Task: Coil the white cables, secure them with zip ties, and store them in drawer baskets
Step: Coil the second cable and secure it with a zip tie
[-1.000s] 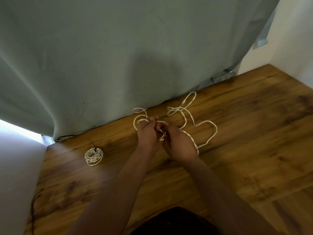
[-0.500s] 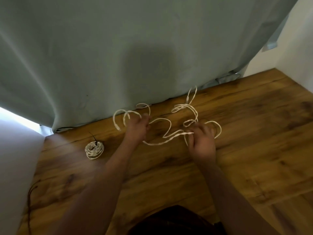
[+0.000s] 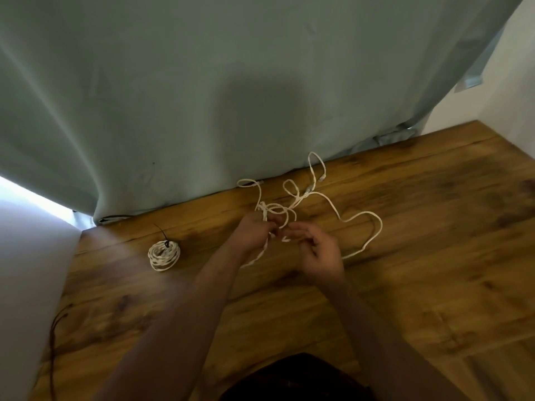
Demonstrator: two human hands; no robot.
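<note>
Left hand (image 3: 251, 233) grips small loops of the cable (image 3: 264, 211) mid-desk (image 3: 434, 285); right hand (image 3: 320, 251), fingers curled, pinches a strand at its 3 o'clock; slack sprawls toward 1 and 3 o'clock; a coil (image 3: 164, 254), bound by a black zip tie (image 3: 166, 243), lies at 9 o'clock; curtain (image 3: 202, 96) at 12.
</note>
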